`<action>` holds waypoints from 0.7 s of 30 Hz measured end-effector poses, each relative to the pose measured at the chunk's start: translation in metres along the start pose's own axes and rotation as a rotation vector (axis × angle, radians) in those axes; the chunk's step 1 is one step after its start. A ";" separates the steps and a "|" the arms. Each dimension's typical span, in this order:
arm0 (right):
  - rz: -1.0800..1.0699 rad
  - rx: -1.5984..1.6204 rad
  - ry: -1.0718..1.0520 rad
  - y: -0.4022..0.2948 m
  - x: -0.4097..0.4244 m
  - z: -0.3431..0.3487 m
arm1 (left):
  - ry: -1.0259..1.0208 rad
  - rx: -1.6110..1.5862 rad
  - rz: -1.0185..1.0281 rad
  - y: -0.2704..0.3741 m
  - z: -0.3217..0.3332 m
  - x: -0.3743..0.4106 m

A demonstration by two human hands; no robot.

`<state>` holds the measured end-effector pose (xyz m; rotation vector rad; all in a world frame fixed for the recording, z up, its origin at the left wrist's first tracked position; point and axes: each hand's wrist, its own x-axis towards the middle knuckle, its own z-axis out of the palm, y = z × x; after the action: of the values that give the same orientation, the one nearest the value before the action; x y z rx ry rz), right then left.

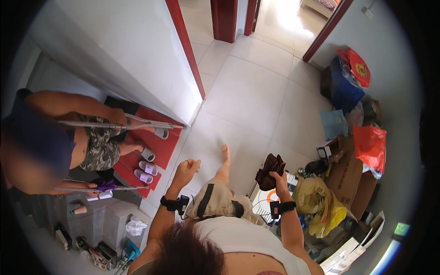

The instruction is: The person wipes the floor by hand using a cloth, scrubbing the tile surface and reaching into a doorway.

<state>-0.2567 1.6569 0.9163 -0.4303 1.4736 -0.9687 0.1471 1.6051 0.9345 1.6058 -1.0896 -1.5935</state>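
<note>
My right hand (280,182) grips a bunched dark red plastic bag (270,172) out over the floor, to the right of my legs. Raised on the other side of my knees is my left hand (188,170), its fingers loosely curled, with nothing visible in it. Each wrist has a black strap with a small device. Beyond my right forearm lies a pile of yellow plastic bags (318,202).
At the left a person (99,147) stands with metal crutches (154,123) on a red mat (161,147), beside lilac slippers (143,176). Flattened cardboard (343,175), a red bag (369,147) and a blue bag (343,86) line the right wall. Grey steps (113,220) hold tools.
</note>
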 end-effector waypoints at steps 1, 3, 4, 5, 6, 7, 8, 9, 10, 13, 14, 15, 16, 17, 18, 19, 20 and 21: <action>0.003 -0.003 -0.005 -0.018 0.032 0.006 | 0.005 0.015 -0.022 0.004 0.003 0.030; -0.010 -0.026 0.034 -0.050 0.075 0.019 | 0.010 0.046 -0.075 0.024 0.010 0.084; 0.020 -0.002 0.057 -0.071 0.103 0.027 | 0.003 0.099 -0.066 0.042 0.011 0.121; 0.029 0.003 0.048 -0.089 0.127 0.031 | -0.015 0.145 -0.052 0.058 0.015 0.155; 0.040 0.010 0.042 -0.107 0.146 0.031 | -0.037 0.192 -0.039 0.073 0.022 0.184; 0.054 0.014 0.035 -0.124 0.165 0.028 | -0.059 0.237 -0.029 0.091 0.031 0.211; 0.098 -0.011 0.023 -0.140 0.186 0.018 | -0.092 0.290 -0.054 0.112 0.042 0.238; 0.089 0.026 0.037 -0.160 0.203 0.019 | -0.117 0.282 -0.042 0.138 0.053 0.263; 0.082 0.061 0.051 -0.182 0.219 0.022 | -0.141 0.272 -0.031 0.162 0.064 0.287; 0.092 0.121 0.090 -0.233 0.276 0.020 | -0.186 0.274 -0.028 0.206 0.091 0.363; 0.095 0.134 0.093 -0.247 0.297 0.016 | -0.192 0.282 -0.037 0.215 0.099 0.389; 0.100 0.147 0.095 -0.259 0.319 0.011 | -0.199 0.289 -0.048 0.223 0.108 0.414; 0.123 0.125 0.133 -0.275 0.341 0.009 | -0.193 0.300 -0.046 0.231 0.116 0.439; 0.116 0.125 0.127 -0.288 0.367 0.004 | -0.183 0.310 -0.045 0.240 0.123 0.466; 0.111 0.120 0.122 -0.301 0.395 -0.005 | -0.174 0.314 -0.046 0.249 0.135 0.492; 0.106 0.118 0.106 -0.314 0.424 -0.012 | -0.156 0.303 -0.066 0.256 0.142 0.514; 0.122 0.108 0.109 -0.323 0.454 -0.020 | -0.136 0.290 -0.086 0.261 0.148 0.535; 0.123 0.073 0.093 -0.342 0.484 -0.021 | -0.111 0.281 -0.114 0.266 0.152 0.555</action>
<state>-0.4549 1.0999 0.8715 -0.2411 1.5246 -0.9517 -0.0750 1.0129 0.8900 1.8058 -1.3526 -1.6791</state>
